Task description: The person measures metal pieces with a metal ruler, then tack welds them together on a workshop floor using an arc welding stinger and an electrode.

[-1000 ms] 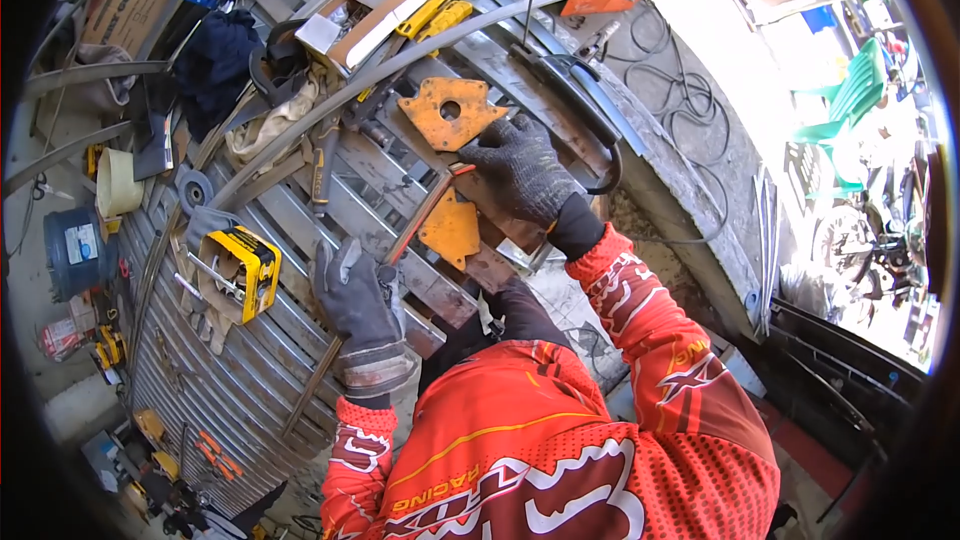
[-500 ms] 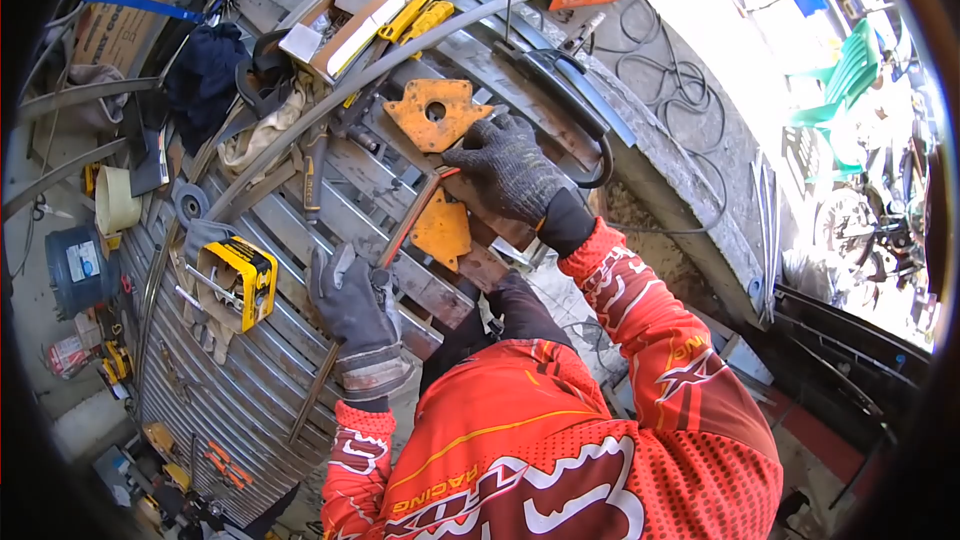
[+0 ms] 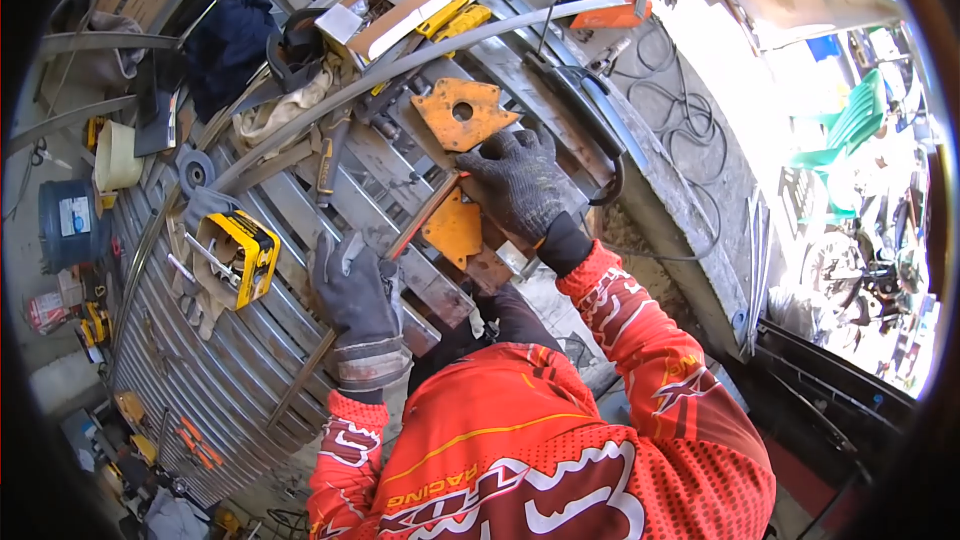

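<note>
My right hand (image 3: pixel 518 185), in a dark knit glove, rests beside an orange welding magnet (image 3: pixel 462 112) with a round hole. Its fingers are curled, and what they grip underneath is hidden. The thumb side lies by the red-edged end of a narrow metal bar (image 3: pixel 425 215). Below that bar sits a second orange welding magnet (image 3: pixel 455 230), partly covering a rusty flat steel piece (image 3: pixel 489 269). My left hand (image 3: pixel 357 290), in a grey leather work glove, lies over the metal slats near the bar's lower end, fingers extended and somewhat apart.
A yellow-black box (image 3: pixel 240 258) of rods stands left of my left hand. A hammer (image 3: pixel 328 160), a curved metal strip (image 3: pixel 400 55) and an open cardboard box (image 3: pixel 400 25) lie farther up. Cables (image 3: pixel 690 125) run across the floor at right, past a heavy beam (image 3: pixel 690 205).
The view has shifted, so the bench items appear farther right in the upper part. Both hands keep nearly the same places relative to the bar and magnets.
</note>
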A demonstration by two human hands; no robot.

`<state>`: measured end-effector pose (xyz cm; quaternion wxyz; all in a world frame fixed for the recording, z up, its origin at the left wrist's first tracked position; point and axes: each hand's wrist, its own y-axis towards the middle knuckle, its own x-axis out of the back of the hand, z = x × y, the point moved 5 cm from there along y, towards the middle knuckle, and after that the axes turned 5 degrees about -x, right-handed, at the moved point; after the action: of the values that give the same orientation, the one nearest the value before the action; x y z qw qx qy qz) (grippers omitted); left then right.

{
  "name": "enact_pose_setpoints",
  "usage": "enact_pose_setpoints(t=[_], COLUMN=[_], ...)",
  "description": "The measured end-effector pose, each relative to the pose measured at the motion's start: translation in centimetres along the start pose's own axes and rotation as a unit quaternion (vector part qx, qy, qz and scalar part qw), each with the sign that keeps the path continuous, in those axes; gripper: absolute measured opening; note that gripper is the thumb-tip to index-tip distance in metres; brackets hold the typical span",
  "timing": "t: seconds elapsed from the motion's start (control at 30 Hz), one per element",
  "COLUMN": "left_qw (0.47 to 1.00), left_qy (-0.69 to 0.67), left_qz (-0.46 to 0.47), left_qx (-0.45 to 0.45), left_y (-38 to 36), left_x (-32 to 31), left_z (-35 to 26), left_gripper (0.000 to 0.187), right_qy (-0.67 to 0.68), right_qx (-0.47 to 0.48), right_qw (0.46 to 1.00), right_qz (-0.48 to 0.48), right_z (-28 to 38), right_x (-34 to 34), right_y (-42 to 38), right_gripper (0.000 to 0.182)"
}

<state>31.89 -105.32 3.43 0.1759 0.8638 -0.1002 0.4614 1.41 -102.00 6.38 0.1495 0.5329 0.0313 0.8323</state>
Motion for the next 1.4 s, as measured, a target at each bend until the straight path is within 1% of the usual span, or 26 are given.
enact_pose_setpoints(t=[0.03,0.07,0.13,0.27,0.3,0.33,0.37,0.43,0.47,0.5,0.53,0.57,0.63,0.67,0.73,0.77,0.83,0.87,0.93,0.97,1.03,1.17,1.27,1.33,1.37,1.4], left_qw=[1.0,1.0,0.987,0.986,0.998,0.966,0.966,0.98,0.98,0.999,0.989,0.989,0.999,0.999,0.991,0.991,0.998,0.998,0.997,0.997,0.993,0.995,0.997,0.994,0.994,0.998], left_qy=[0.012,0.012,0.129,0.135,-0.038,-0.21,-0.211,-0.18,-0.18,-0.03,0.121,0.12,0.029,0.029,0.115,0.115,-0.044,-0.044,0.056,0.055,0.094,0.083,0.066,0.084,0.083,0.042], left_qz=[-0.01,-0.011,0.047,0.054,0.043,0.028,0.028,-0.003,-0.003,0.012,0.027,0.027,0.027,0.027,0.029,0.028,0.003,0.001,0.002,0.002,-0.04,-0.032,-0.011,0.024,0.025,0.022], left_qx=[-0.017,-0.014,-0.081,-0.076,0.036,0.145,0.146,0.085,0.085,0.005,-0.075,-0.077,-0.015,-0.016,-0.064,-0.064,0.036,0.036,-0.051,-0.05,-0.061,-0.054,-0.033,-0.059,-0.059,-0.03], left_y=[0.2,0.4,0.8,0.6,0.1,-0.3,-0.6,-0.5,-0.5,-0.1,0.2,0.2,0.2,0.0,0.1,0.1,0.1,0.0,-0.1,-0.1,0.1,0.2,0.0,-0.2,-0.4,-0.4], left_x=[0.5,1.2,1.9,1.3,0.3,-0.6,-1.0,-0.6,-0.3,0.6,0.9,0.7,0.5,0.5,0.9,0.8,0.5,0.5,0.3,0.0,-0.1,0.6,0.7,0.1,-0.4,-0.9], left_z=[-1.1,-2.0,-4.1,-3.2,-1.2,0.1,0.5,-0.2,-0.1,-1.2,-2.2,-2.0,-1.3,-1.3,-2.4,-2.4,-1.4,-1.2,-1.5,-0.9,-0.4,-1.7,-1.8,-1.1,-0.3,0.5], left_gripper=[0.016,0.016,0.016,0.015,0.014,0.014,0.014,0.012,0.012,0.013,0.015,0.015,0.015,0.015,0.016,0.016,0.017,0.017,0.014,0.014,0.014,0.013,0.012,0.023,0.023,0.026], right_qy=[-0.024,-0.025,-0.029,-0.005,0.001,0.006,0.006,0.012,0.012,0.013,0.014,0.013,0.015,0.015,0.017,0.017,0.017,0.017,0.015,0.014,0.025,0.031,0.031,0.028,0.027,0.032], right_qx=[-0.005,-0.002,-0.023,-0.017,-0.016,-0.015,-0.014,-0.013,-0.013,-0.017,-0.021,-0.022,-0.022,-0.022,-0.03,-0.029,-0.034,-0.032,-0.031,-0.03,-0.028,-0.026,-0.018,-0.022,-0.023,-0.024], right_qw=[0.999,0.999,0.997,0.998,0.998,0.998,0.998,0.998,0.998,0.998,0.999,0.998,0.998,0.998,0.998,0.998,0.999,0.999,0.998,0.998,0.999,0.999,0.998,0.998,0.998,0.998], right_qz=[-0.037,-0.036,-0.064,-0.065,-0.065,-0.066,-0.066,-0.06,-0.06,-0.054,-0.048,-0.049,-0.054,-0.054,-0.048,-0.048,-0.034,-0.034,-0.044,-0.044,-0.033,-0.034,-0.052,-0.044,-0.044,-0.05], right_z=[0.4,0.6,0.6,0.5,0.5,0.6,0.6,0.5,0.5,0.5,0.4,0.4,0.4,0.4,0.4,0.4,0.6,0.7,0.7,0.6,0.6,0.3,0.4,0.4,0.4,0.4], right_x=[0.3,0.1,-0.1,-0.3,0.0,0.1,0.1,0.0,0.0,-0.1,-0.1,-0.1,-0.1,-0.1,-0.1,0.0,0.2,0.1,0.0,0.1,0.3,0.0,0.1,0.2,0.1,0.0], right_y=[-0.1,-0.2,-0.4,-0.3,-0.3,-0.3,-0.3,-0.2,-0.2,-0.2,-0.2,-0.2,-0.2,-0.2,-0.2,-0.1,0.0,0.1,0.1,0.1,0.3,0.2,0.1,0.2,0.2,0.3], right_gripper=[0.032,0.032,0.033,0.033,0.033,0.034,0.034,0.035,0.035,0.035,0.035,0.035,0.035,0.035,0.033,0.033,0.034,0.034,0.035,0.035,0.036,0.035,0.035,0.033,0.033,0.031])
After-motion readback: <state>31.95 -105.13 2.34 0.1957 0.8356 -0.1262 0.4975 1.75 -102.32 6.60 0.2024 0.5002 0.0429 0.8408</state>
